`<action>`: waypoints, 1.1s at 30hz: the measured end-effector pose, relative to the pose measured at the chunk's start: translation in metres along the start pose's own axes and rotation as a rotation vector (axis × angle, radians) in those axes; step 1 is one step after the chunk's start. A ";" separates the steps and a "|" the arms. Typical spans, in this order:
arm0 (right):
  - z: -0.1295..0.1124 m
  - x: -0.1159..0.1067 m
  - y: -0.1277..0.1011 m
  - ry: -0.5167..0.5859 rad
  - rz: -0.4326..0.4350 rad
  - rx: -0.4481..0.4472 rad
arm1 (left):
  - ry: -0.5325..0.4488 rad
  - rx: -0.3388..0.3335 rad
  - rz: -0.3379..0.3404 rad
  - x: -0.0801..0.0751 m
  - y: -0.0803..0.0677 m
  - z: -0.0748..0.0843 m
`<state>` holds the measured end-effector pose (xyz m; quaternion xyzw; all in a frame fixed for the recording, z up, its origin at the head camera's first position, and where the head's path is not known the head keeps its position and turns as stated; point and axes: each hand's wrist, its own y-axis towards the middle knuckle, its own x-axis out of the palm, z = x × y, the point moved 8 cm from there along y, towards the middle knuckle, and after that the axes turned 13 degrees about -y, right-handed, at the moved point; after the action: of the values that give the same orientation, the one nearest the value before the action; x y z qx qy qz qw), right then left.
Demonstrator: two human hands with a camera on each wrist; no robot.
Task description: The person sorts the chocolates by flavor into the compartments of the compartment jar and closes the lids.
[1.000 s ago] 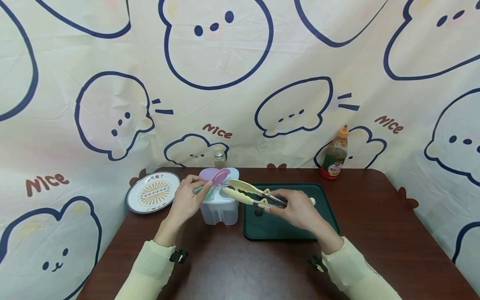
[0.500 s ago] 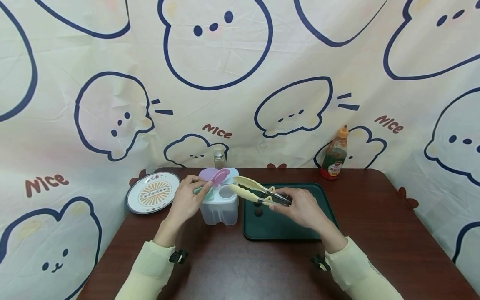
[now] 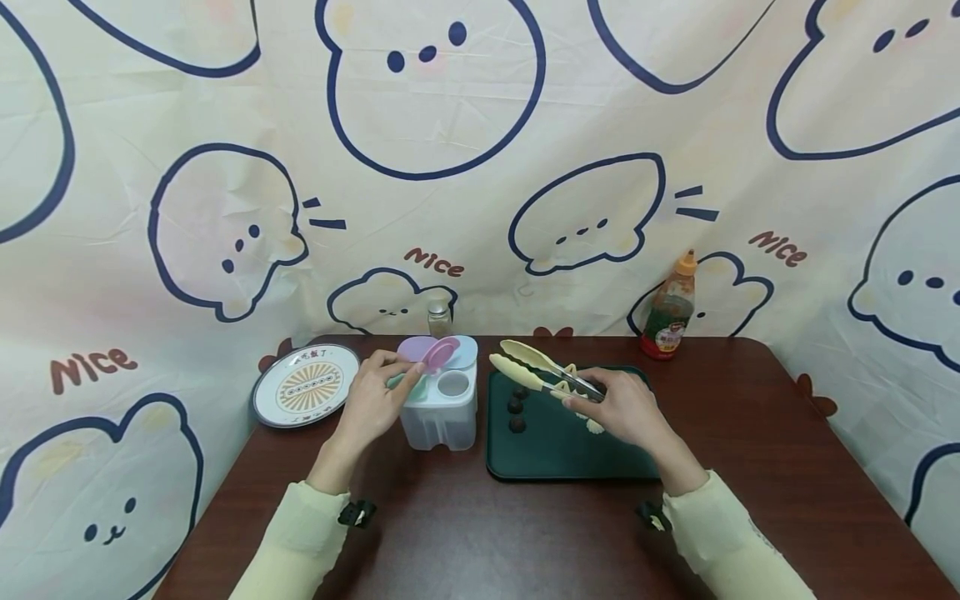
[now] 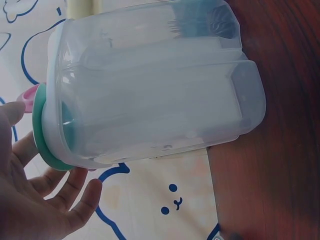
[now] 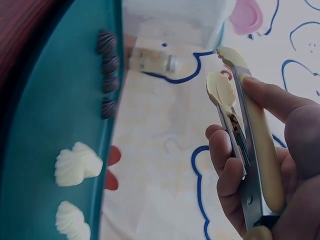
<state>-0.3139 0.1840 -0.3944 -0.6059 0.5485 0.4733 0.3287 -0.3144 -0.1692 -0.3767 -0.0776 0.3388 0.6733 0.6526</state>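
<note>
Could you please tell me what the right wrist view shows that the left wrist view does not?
Only the right wrist view shows the right hand gripping the tongs, the green tray with dark ridged pieces and pale shell-shaped pieces. Only the left wrist view shows the left hand at the teal lid. Both show the clear container, the pink lid and the patterned cloth.

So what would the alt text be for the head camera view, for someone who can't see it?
A person's right hand holds cream tongs over a green tray of small dark pieces, while the left hand holds a pink lid open on a clear plastic container.
</note>
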 end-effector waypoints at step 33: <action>0.055 0.048 0.017 -0.209 -0.089 0.111 | -0.003 -0.018 -0.008 0.001 -0.001 -0.002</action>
<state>-0.3447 0.2141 -0.4553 -0.5579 0.5093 0.4876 0.4377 -0.3141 -0.1695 -0.3788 -0.0839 0.3315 0.6737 0.6551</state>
